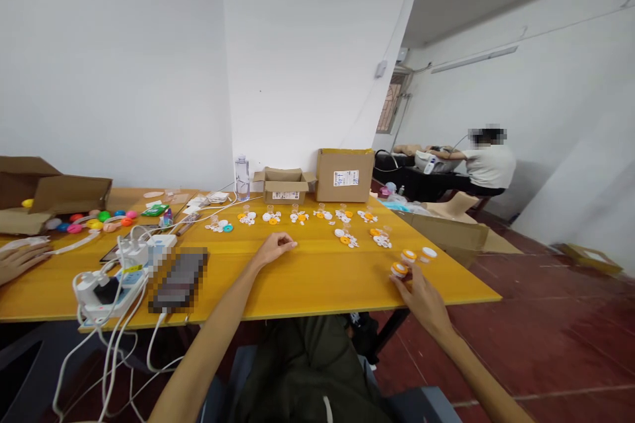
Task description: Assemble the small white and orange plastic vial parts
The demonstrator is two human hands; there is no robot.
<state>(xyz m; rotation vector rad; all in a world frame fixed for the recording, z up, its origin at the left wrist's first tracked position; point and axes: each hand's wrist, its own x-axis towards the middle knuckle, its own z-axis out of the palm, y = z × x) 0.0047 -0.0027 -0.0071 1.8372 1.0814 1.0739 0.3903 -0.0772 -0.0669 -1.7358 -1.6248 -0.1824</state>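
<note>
The person's right hand [421,294] sits at the near right part of the yellow table [317,277], its fingertips closed around a small round orange-and-white cap [399,269] that rests on the tabletop close to the front edge. The cap lies at the far-left tip of that hand, so the fingers meet it from the near side; being round, it has no long axis to speak of. Two more caps of the same kind stand just beyond it, one [409,256] near and one [429,253] a little to its right, making three in that group, all much closer to the right hand than to the left. The left hand [274,248] lies near the middle of the table, fingers loosely curled and holding nothing, well apart from the three caps. Farther back runs a row of small piles of white and orange parts [297,216]; about nine piles can be made out, though their pieces are too small to count. Behind them stand two cardboard boxes [344,175] and one clear bottle [242,177].
</note>
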